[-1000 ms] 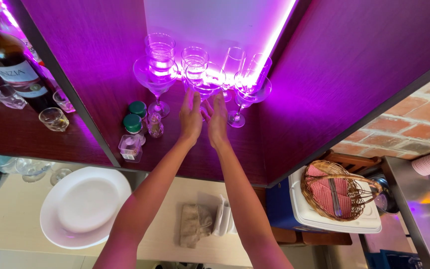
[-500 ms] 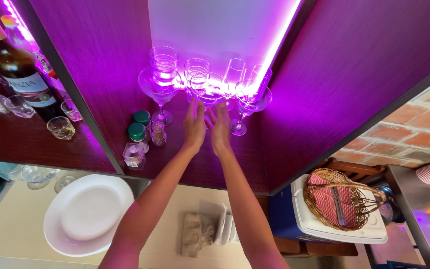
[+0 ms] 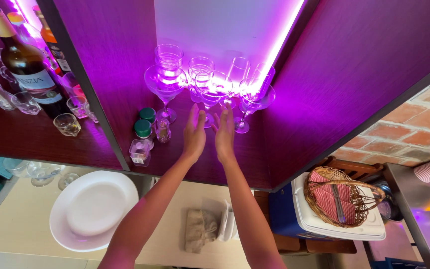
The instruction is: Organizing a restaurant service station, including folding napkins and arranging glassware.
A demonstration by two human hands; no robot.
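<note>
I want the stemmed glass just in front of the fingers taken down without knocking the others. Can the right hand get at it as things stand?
Probably yes. The right hand is open right by the stemmed glass, nothing between them. The neighbouring glasses crowd close, so room is tight.

Single head-worn view, no second camera. Looks forward and down along both outstretched forearms into a dark wooden shelf [image 3: 294,149] with purple backlighting, at close range. Lower frame takes in the table [image 3: 21,219] below the shelf.

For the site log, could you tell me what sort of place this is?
Probably a bar or restaurant: a lit shelf of stemmed glasses, wine bottles alongside, and white plates on the counter below.
</note>
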